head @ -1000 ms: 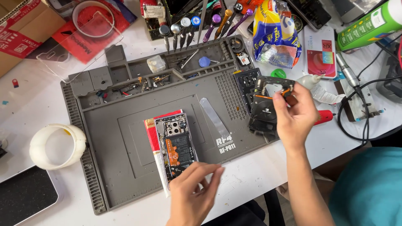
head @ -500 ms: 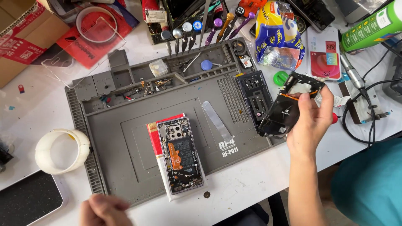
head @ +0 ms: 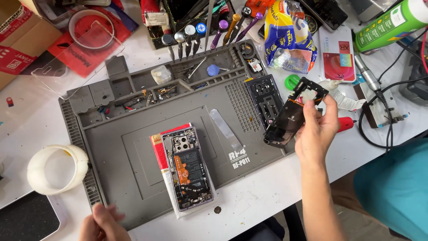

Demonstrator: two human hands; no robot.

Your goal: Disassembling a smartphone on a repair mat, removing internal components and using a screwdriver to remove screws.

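Head view, near to far: left hand (head: 103,223) sits at the bottom edge over the corner of the grey repair mat (head: 111,156), loosely curled, holding nothing I can see (partly cropped, so can't be sure). Just past it, the opened phone (head: 187,167) lies face-down on a red-and-white pad in the mat's centre, internals exposed. A metal pry blade (head: 226,131) lies beside it. Right hand (head: 314,129) pinches a black inner cover plate (head: 294,114) by its right edge, thumb and fingers closed on it, held tilted above the mat's right rim next to another black frame part (head: 266,100).

Risks: an edge pinch could let the plate slip or flex; loose screws in the upper trays (head: 151,93) could scatter if the mat gets bumped.

Hard to tell: screw detail, plate's underside, tool rack at the back is cluttered and cut off.
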